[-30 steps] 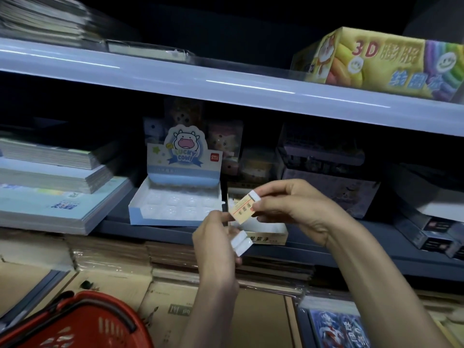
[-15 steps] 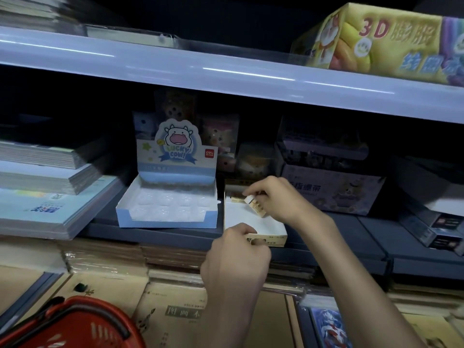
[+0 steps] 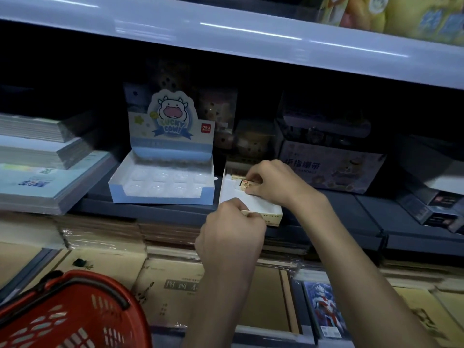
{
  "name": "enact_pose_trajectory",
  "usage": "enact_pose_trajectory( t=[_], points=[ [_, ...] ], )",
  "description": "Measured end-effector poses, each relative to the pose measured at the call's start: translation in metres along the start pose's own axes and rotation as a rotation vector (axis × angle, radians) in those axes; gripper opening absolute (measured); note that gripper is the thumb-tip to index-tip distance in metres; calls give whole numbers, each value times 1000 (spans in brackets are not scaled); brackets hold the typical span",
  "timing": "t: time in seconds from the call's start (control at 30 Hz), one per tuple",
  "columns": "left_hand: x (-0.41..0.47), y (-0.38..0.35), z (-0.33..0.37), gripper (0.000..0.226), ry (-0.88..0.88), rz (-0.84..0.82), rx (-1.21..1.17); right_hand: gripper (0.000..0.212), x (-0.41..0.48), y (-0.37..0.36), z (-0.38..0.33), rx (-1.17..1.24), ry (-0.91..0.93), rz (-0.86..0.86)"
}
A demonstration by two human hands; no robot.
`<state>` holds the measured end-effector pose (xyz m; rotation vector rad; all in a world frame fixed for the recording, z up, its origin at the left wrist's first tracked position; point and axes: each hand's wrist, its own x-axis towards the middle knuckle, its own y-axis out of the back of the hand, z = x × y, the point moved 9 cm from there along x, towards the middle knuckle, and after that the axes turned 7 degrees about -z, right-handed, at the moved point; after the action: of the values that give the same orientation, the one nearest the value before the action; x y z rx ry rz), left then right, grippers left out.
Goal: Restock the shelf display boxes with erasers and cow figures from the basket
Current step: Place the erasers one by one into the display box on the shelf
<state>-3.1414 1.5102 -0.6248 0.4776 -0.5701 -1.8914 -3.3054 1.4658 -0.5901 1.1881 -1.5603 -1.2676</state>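
Right hand [image 3: 272, 183]: reaches into the far end of the eraser box, fingertips pinched on an eraser [image 3: 247, 185] with a yellow sleeve; the knuckles cover most of it.
Left hand [image 3: 229, 238]: curled into a fist at the box's near edge; whether anything lies inside it cannot be told, as the back of the hand faces the camera.
Eraser box [image 3: 253, 208]: cream-fronted tray at the shelf's front edge, its white floor mostly bare; the left hand hides its near left corner.
Cow display box [image 3: 160, 182]: just left of the eraser box, blue and white with an upright "Lucky Cow" header; its moulded wells hold no figures.
Shelf [image 3: 175, 210]: dark board carrying both boxes.
Basket [image 3: 72, 315]: red plastic, black handle, at the lower left; its contents are out of view.
Paper stacks [image 3: 42, 169]: piled at the shelf's left end.
Bandage carton [image 3: 329, 169]: right of the right hand, further back.
Upper shelf [image 3: 226, 33]: pale lip overhanging and shading the boxes behind.
Sketchbooks [image 3: 170, 292]: tan covers on the tier below, partly hidden by both forearms.
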Motion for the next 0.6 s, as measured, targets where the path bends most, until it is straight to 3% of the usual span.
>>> enact_pose_trajectory(
  t=[0.27,0.43,0.6],
  points=[
    [0,3,1,12,11,27,42,5,-4,6,3,-246,-107,-69],
    [1,4,1,11,4,27,49,20,1,9,5,-280,-104,-1],
    [2,2,0,10,-6,33,50,16,-1,9,3,-259,-121,-35]
  ],
)
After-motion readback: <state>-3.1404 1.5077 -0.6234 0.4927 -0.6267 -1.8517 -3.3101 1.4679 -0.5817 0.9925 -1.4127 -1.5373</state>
